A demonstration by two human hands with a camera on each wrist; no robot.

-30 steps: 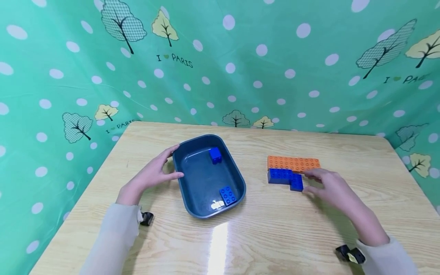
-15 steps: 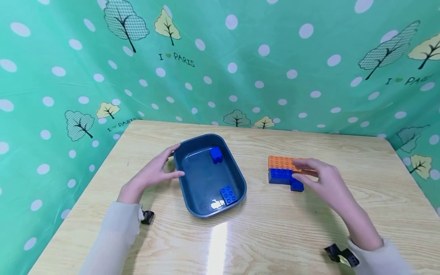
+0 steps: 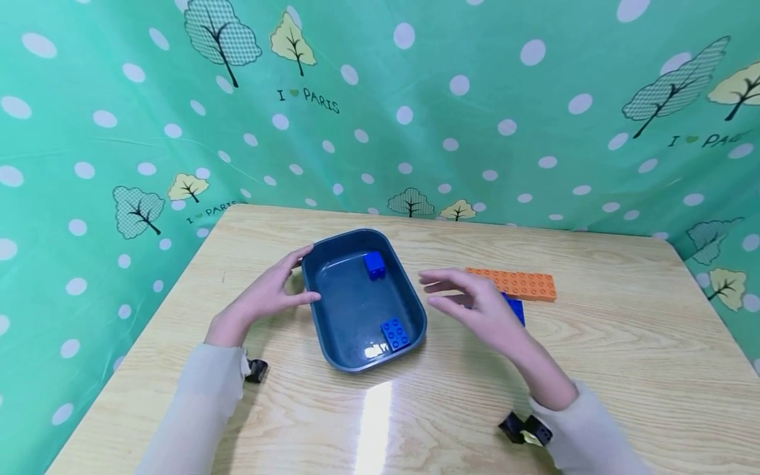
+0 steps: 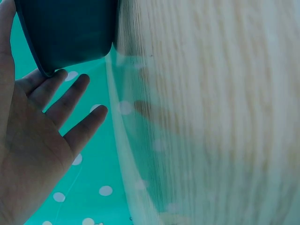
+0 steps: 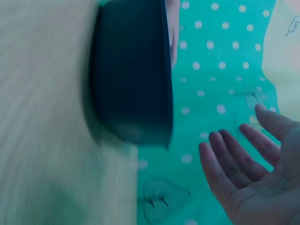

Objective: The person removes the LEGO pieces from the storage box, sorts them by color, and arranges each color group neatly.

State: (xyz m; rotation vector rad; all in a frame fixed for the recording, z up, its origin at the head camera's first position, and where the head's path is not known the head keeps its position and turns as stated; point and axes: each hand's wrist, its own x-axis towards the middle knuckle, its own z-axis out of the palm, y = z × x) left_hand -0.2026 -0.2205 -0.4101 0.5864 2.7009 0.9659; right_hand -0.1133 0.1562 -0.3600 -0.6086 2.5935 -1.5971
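A dark blue rectangular bin (image 3: 356, 366) stands on the table, holding a blue toy brick (image 3: 375, 264) near its far end and a studded blue brick (image 3: 394, 334) near its front. My left hand (image 3: 261, 297) rests against the bin's left rim with fingers spread; the left wrist view shows fingertips (image 4: 61, 75) at the rim. Just right of the bin, my right hand (image 3: 475, 307) hovers with nothing in it, its fingers (image 5: 253, 140) loosely extended in the right wrist view. Behind it lie a long orange brick (image 3: 522, 284) and blue bricks (image 3: 515, 307), partly covered by the hand.
The light wood table (image 3: 623, 343) carries everything. A green dotted curtain (image 3: 380, 145) hangs along its back and left side. Black wrist devices (image 3: 257, 371) sit at both sleeves. A bright glare strip (image 3: 374, 422) crosses the table's front.
My right hand has moved left, away from the blue and orange bricks, to beside the bin's right rim. My left hand and the bricks have stayed in place.
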